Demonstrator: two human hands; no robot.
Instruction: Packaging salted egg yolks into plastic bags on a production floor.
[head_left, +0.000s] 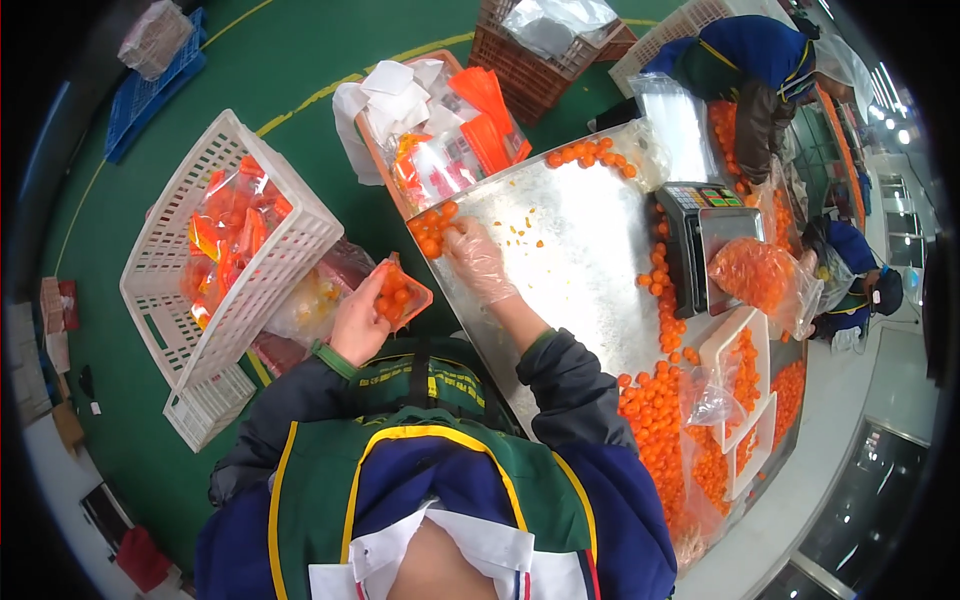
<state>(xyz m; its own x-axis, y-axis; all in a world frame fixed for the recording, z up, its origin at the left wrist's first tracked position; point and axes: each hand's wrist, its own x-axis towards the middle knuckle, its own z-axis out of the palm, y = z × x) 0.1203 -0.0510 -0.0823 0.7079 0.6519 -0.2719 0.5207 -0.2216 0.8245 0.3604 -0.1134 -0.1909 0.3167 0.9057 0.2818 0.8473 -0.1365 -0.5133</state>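
Observation:
My left hand (359,325) is closed on the side of an orange-edged plastic pack (410,312). Small round orange citrus fruits (396,296) fill the pack, which is held off the table's left edge. In a clear plastic glove, my right hand (474,258) reaches over the metal table (560,270). Its fingers curl down beside a small cluster of the same fruits (431,228) at the table's corner. What those fingers hold, if anything, is hidden. Little orange bits (523,232) are scattered just right of this hand.
Left stands a white crate (165,290) of filled orange bags. Beyond the table corner, a bin (388,165) holds papers and orange packaging. A scale (688,270) bears a fruit bag (752,275). A large fruit heap (655,415) lies right, near white trays (728,345). Co-workers (745,60) stand far right.

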